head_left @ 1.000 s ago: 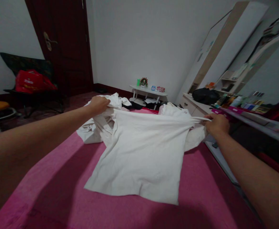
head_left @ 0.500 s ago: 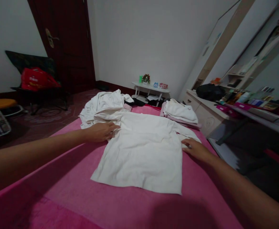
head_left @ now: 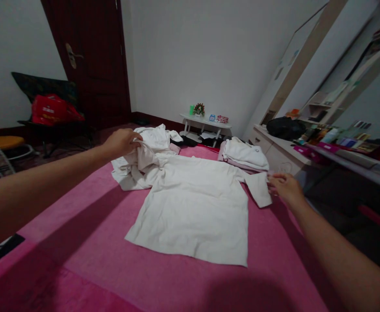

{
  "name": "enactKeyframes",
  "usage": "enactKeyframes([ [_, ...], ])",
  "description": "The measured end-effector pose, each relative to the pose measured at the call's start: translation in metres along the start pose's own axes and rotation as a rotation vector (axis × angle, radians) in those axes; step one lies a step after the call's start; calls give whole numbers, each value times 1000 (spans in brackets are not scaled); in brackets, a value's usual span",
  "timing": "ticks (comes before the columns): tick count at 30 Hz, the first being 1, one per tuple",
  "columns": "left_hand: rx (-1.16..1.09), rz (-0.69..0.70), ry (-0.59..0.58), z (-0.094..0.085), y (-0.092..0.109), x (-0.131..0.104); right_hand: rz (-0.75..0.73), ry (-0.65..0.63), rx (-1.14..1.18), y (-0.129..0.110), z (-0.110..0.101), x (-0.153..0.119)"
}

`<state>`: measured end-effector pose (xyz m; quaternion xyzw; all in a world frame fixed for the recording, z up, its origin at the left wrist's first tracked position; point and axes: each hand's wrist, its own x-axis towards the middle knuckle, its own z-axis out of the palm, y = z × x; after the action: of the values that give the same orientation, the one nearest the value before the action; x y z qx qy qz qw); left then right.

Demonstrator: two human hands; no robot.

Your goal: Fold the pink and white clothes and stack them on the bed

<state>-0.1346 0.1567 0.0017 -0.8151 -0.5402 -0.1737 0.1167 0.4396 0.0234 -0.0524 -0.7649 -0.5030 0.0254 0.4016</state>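
Observation:
A white long-sleeved shirt lies spread on the pink bed cover, its hem toward me. My left hand is closed on pale fabric raised at the shirt's left side; whether this is the shirt's sleeve or a garment from the pile, I cannot tell. Beyond and beside it is a heap of white clothes. At the right, my right hand pinches the edge of the shirt's right sleeve, which slants outward and down over the cover.
Folded clothes are stacked at the bed's far right. Past the bed stands a small white table. A cluttered dresser is on the right. A chair with a red bag stands at the left.
My left hand has moved up and left, lifting pale fabric. My right hand has moved right and slightly up, and the right sleeve now extends farther out.

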Motion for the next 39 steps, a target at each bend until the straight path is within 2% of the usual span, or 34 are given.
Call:
enactKeyframes([
  [2, 46, 31, 15, 7, 0, -7, -16, 8, 31, -3, 7, -7],
  [4, 58, 164, 16, 15, 10, -24, -115, -54, 18, -12, 12, -27],
  [6, 25, 380, -29, 21, 27, -45, -296, -247, -39, -26, 10, -58],
  [8, -57, 627, -125, 21, 45, -66, -450, -557, -105, -41, 1, -92],
  [10, -184, 811, -229, 16, 59, -84, -479, -852, -154, -52, -11, -124],
  [11, -249, 866, -274, 12, 64, -92, -470, -941, -169, -56, -17, -136],
  [13, -359, 914, -336, 7, 71, -106, -466, -981, -170, -59, -20, -154],
  [19, -585, 833, -428, 14, 84, -124, -614, -745, -13, -53, 9, -164],
  [21, -718, 750, -478, 14, 88, -122, -590, -690, 55, -59, 10, -163],
  [22, -793, 688, -515, 11, 90, -120, -548, -702, 90, -65, 6, -162],
  [26, -995, 364, -638, -14, 90, -108, -281, -905, 275, -97, -28, -161],
  [29, -1072, 217, -742, -33, 90, -107, -148, -1085, 384, -113, -48, -165],
  [32, -1132, 201, -963, -39, 99, -115, -36, -1266, 422, -111, -47, -177],
  [35, -1102, 276, -1173, -38, 113, -125, 41, -1429, 424, -101, -35, -185],
  [37, -1046, 313, -1293, -35, 121, -127, 40, -1470, 385, -98, -29, -182],
  [39, -999, 306, -1378, -32, 125, -122, 10, -1426, 374, -98, -24, -168],
])
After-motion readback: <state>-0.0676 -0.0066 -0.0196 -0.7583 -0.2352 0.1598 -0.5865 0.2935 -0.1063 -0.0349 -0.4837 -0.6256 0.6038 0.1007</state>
